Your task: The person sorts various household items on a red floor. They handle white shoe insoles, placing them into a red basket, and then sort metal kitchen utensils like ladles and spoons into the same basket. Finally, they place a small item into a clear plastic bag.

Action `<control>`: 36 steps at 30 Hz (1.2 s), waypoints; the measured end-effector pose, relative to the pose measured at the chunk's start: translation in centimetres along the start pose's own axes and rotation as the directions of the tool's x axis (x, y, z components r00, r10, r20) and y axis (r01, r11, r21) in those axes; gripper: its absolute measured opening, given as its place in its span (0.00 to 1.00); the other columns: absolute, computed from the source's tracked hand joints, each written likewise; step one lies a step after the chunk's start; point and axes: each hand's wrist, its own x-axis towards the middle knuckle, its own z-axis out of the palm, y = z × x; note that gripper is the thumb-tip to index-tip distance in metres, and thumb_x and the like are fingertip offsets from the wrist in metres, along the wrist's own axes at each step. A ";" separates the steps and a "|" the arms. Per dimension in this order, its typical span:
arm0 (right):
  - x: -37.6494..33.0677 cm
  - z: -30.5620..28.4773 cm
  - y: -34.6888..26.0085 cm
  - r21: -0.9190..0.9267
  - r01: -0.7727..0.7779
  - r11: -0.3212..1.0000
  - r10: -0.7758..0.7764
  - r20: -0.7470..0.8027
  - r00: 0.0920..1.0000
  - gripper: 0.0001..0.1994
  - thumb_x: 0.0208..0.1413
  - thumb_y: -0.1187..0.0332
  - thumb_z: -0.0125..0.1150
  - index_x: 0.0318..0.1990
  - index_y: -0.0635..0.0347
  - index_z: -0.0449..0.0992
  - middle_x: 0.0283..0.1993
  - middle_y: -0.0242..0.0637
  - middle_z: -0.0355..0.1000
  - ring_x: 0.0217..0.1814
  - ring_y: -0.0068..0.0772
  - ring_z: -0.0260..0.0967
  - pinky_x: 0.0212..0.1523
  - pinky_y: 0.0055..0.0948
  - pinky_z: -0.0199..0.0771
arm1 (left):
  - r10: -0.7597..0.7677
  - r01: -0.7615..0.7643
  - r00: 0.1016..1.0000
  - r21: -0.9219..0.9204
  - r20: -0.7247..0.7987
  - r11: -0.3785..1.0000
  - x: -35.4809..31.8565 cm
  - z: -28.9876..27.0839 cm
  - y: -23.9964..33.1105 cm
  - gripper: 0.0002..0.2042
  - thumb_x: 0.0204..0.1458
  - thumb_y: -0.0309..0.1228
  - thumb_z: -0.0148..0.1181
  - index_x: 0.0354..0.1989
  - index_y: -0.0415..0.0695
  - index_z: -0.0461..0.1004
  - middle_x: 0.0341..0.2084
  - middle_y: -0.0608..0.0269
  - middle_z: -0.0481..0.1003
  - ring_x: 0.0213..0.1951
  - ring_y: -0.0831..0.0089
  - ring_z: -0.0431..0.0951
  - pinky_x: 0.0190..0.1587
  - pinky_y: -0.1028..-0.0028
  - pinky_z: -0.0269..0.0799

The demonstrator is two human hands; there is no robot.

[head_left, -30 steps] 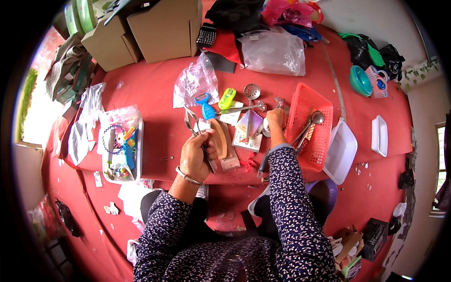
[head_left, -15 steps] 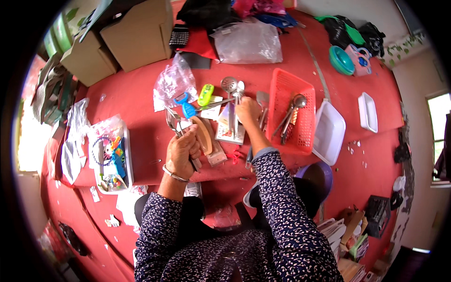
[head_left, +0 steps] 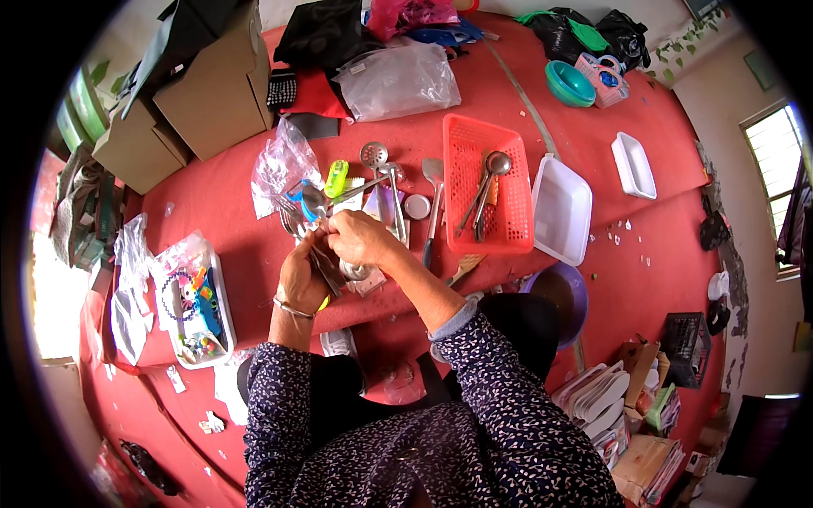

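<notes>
Left hand (head_left: 303, 279) and right hand (head_left: 360, 239) meet over the red table (head_left: 212, 195), both curled around a bundle of metal cutlery (head_left: 298, 222) — fork tines and a spoon bowl project up-left of the knuckles. A crumpled clear plastic bag (head_left: 284, 165) lies just beyond, a green-and-yellow packet (head_left: 336, 179) beside it. To the right stands an orange slotted basket (head_left: 487, 182) holding ladles — then a white rectangular tray (head_left: 561, 209). Cardboard boxes (head_left: 195, 93) sit at upper left.

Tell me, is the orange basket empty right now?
No, the orange basket holds a metal ladle and other utensils lying inside it.
</notes>
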 end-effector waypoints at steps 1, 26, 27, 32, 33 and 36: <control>-0.1 0.3 -0.1 -0.075 0.029 0.997 -0.033 -0.052 0.998 0.08 0.39 0.72 0.47 0.24 0.66 0.71 0.25 0.51 0.69 0.30 0.51 0.68 0.32 0.40 0.66 | -0.008 0.008 1.000 -0.011 -0.007 1.000 0.0 0.4 -0.3 0.13 0.54 0.33 0.39 0.42 0.39 0.65 0.37 0.57 0.71 0.40 0.65 0.71 0.47 0.64 0.64; 4.2 -6.6 16.7 -0.197 -0.545 0.815 0.527 -0.142 0.838 0.16 0.43 0.58 0.54 0.30 0.64 0.74 0.31 0.51 0.71 0.36 0.43 0.71 0.38 0.35 0.68 | 0.223 -0.200 0.913 0.100 -0.342 0.975 -0.7 3.1 0.9 0.07 0.54 0.32 0.42 0.30 0.41 0.64 0.17 0.71 0.59 0.17 0.82 0.59 0.18 0.85 0.57; 4.1 -3.9 13.4 -0.420 -0.560 0.714 0.493 -0.266 0.828 0.18 0.44 0.56 0.53 0.31 0.65 0.74 0.34 0.51 0.71 0.37 0.43 0.70 0.39 0.35 0.68 | 0.237 -0.212 0.892 0.105 -0.384 0.972 -1.1 2.3 1.1 0.07 0.54 0.31 0.42 0.30 0.41 0.64 0.17 0.71 0.59 0.17 0.82 0.59 0.18 0.84 0.57; 2.9 -0.3 14.2 -0.414 -0.619 0.668 0.565 -0.259 0.783 0.19 0.45 0.56 0.51 0.36 0.65 0.72 0.43 0.51 0.67 0.46 0.49 0.65 0.45 0.40 0.65 | 0.231 -0.189 0.893 0.145 -0.387 0.971 -0.8 2.7 1.5 0.04 0.52 0.29 0.45 0.30 0.41 0.63 0.14 0.74 0.56 0.16 0.86 0.56 0.16 0.87 0.52; 2.9 0.3 14.5 -0.411 -0.619 0.669 0.548 -0.289 0.785 0.19 0.44 0.56 0.51 0.35 0.65 0.72 0.42 0.50 0.68 0.45 0.49 0.65 0.45 0.40 0.65 | 0.231 -0.189 0.901 0.145 -0.367 0.971 -0.9 2.5 1.6 0.04 0.51 0.28 0.45 0.30 0.41 0.63 0.14 0.75 0.55 0.16 0.87 0.54 0.16 0.87 0.50; 3.4 0.7 15.3 -0.394 -0.644 0.656 0.570 -0.300 0.765 0.18 0.42 0.58 0.51 0.33 0.66 0.73 0.39 0.51 0.69 0.42 0.48 0.67 0.43 0.40 0.67 | 0.245 -0.207 0.928 0.159 -0.281 0.965 -1.0 2.4 1.5 0.03 0.51 0.27 0.46 0.31 0.42 0.63 0.13 0.77 0.52 0.14 0.89 0.50 0.14 0.88 0.46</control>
